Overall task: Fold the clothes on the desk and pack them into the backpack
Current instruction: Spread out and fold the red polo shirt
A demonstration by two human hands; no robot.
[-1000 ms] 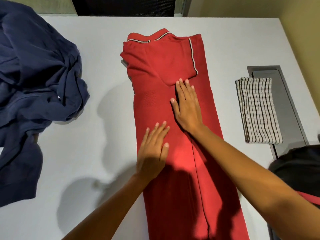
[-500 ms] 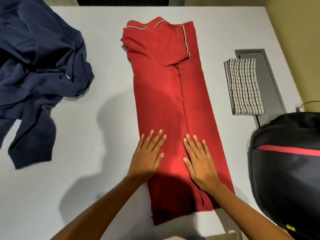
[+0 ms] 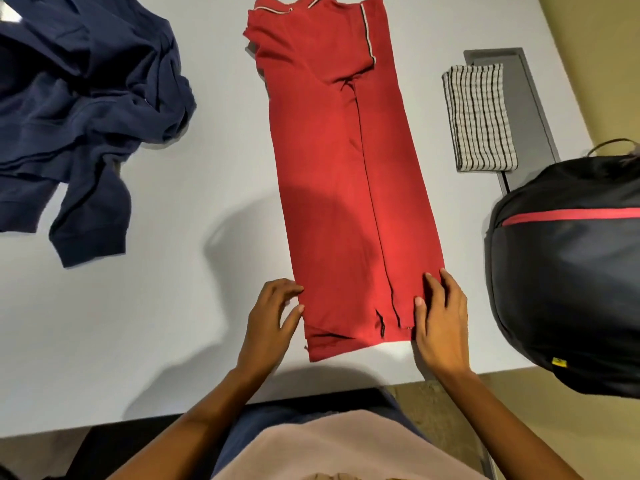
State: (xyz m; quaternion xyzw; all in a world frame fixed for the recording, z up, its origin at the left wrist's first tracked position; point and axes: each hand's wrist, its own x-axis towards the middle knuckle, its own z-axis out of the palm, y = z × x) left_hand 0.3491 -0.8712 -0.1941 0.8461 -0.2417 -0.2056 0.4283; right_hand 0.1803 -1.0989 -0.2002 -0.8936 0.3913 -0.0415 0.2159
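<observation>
Red shirt (image 3: 339,188) lies mid-desk (image 3: 138,323), folded into a long strip, collar at far end. Left hand (image 3: 268,323) at near-left hem corner, fingers loosely bent with tips touching the edge; right hand (image 3: 441,323) on near-right corner, thumb and fingers lying on the cloth, pinching or not I cannot tell. Navy heap (image 3: 79,109) far left; checked cloth (image 3: 479,116) and backpack (image 3: 571,278) right.

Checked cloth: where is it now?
Head view: the folded checked cloth lies at the right of the desk, partly over the grey inset panel, right of the red shirt and just beyond the black backpack.
</observation>
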